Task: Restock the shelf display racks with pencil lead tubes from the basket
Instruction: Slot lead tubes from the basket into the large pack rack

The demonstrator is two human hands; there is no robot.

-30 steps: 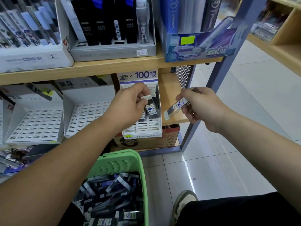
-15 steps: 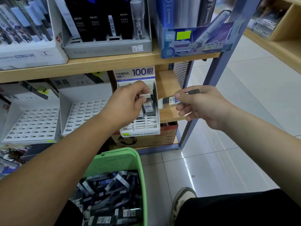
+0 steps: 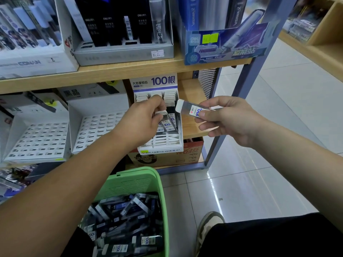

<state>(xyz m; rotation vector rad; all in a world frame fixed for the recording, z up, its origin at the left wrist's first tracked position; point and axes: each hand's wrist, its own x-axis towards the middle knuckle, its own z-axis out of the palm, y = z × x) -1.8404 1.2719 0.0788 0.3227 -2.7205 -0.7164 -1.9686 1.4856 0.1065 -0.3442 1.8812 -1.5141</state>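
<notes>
Head view. Shop aisle: pale tiled floor [image 3: 259, 182], wooden shelf [image 3: 130, 71] with stock boxes on top. Under it stands the white rack [image 3: 159, 145], partly filled. Two empty racks [image 3: 98, 130] sit to its left. The green basket [image 3: 163, 191] is below, near your knees, heaped with tubes.

Your left hand [image 3: 141, 123] is in the rack, fingertips pinching the white cap of a tube [image 3: 168, 124]. That tube stands nearly upright in a slot, cap up, leaning a little.

Your right hand [image 3: 230, 119] holds off just right of the rack, apart from it. Thumb and curled fingers grip a second tube [image 3: 193, 109] round its lower half.

Key relation: the second tube lies close to level, long axis across the frame, cap pointing left and slightly up at the rack. The slots take tubes base down. So, by my reading, it needs turning cap-up before it goes in. The right hand is the nearer one for the rack's right column. The left hand looks to be seating its own tube.
</notes>
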